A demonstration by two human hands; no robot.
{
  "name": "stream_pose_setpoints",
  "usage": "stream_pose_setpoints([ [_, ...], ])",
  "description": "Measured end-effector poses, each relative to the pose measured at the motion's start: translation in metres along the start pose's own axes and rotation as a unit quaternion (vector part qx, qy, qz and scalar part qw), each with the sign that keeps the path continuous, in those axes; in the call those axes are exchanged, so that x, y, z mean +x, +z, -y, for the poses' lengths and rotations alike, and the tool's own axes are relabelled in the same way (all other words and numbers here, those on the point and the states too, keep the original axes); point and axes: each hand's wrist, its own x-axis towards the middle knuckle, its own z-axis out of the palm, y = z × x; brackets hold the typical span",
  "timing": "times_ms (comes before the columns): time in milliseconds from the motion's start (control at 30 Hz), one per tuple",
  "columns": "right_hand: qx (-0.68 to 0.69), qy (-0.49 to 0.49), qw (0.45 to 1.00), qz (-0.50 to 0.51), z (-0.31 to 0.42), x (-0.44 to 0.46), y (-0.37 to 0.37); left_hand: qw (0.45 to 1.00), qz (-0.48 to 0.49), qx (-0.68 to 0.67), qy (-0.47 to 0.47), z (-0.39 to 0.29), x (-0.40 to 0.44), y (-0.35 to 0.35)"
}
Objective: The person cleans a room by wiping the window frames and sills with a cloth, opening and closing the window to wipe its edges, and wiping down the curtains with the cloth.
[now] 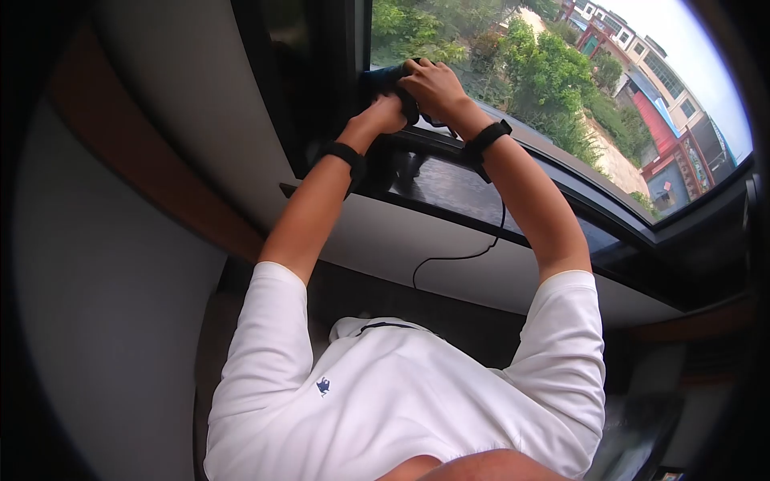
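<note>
- At the lower corner of a large black-framed window (481,60), a person in a white short-sleeved shirt (417,385) reaches forward with both arms, hands close together
- The right hand (437,84), knuckles up, curls its fingers over a dark blue-and-black rounded item (378,77), grasping it from above
- The left hand (389,115) is just beside, against the black part of the same item; its fingertips are hidden, and whether they clench or merely brace cannot be told
- The item is at the frame's edge, above the glossy black sill (449,188); whether it touches frame or sill cannot be seen
- The step in hand appears to be a two-handed hold or adjustment, with the right hand apparently governing the top and the left the near side
- Any further adjustment, by the look of it, calls for a steady left hand and small right-finger movements, kept clear of the frame
- A thin black cord (453,258) hangs below the sill in a loose curve; its link to the item, if any, is unclear
- Black bands circle the left wrist (346,156) and the right wrist (485,140)
- Beyond the glass, green trees (549,72) border a pale path near low buildings, one with a red roof
</note>
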Motion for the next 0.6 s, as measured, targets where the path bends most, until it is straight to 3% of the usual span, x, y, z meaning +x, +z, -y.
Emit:
stream_pose_setpoints([
  [67,0.001,-0.043,0.988,-0.145,-0.021,0.013,-0.013,0.998,-0.035,-0.045,-0.031,-0.009,-0.002,-0.032],
  [200,0.012,0.017,0.966,-0.257,-0.046,0.041,-0.088,0.983,-0.126,-0.13,0.022,-0.045,0.0,-0.083],
  [300,0.002,0.072,0.967,-0.243,-0.047,0.058,-0.088,0.975,-0.146,-0.162,0.048,-0.05,0.01,-0.072],
  [333,-0.08,-0.023,0.909,-0.409,-0.047,0.058,-0.08,0.978,-0.128,-0.156,0.053,-0.047,0.015,-0.061],
  [367,-0.082,-0.036,0.922,-0.376,-0.044,0.054,-0.061,0.982,-0.118,-0.135,0.053,-0.043,0.013,-0.046],
  [433,-0.079,-0.073,0.953,-0.283,-0.03,0.04,-0.02,0.988,0.003,-0.152,0.001,-0.022,0.019,-0.019],
  [467,-0.074,-0.095,0.967,-0.223,-0.017,0.031,-0.003,0.979,0.079,-0.18,0.054,-0.022,0.001,-0.032],
  [500,-0.036,-0.122,0.982,-0.137,-0.007,0.023,0.014,0.955,0.15,-0.242,-0.081,0.013,0.018,0.004],
  [533,0.002,-0.145,0.988,-0.05,0.004,0.016,0.029,0.956,0.148,-0.243,-0.076,0.011,0.008,-0.006],
  [600,0.041,-0.126,0.988,-0.083,0.018,0.006,0.054,0.946,0.149,-0.238,-0.16,-0.007,-0.019,-0.031],
])
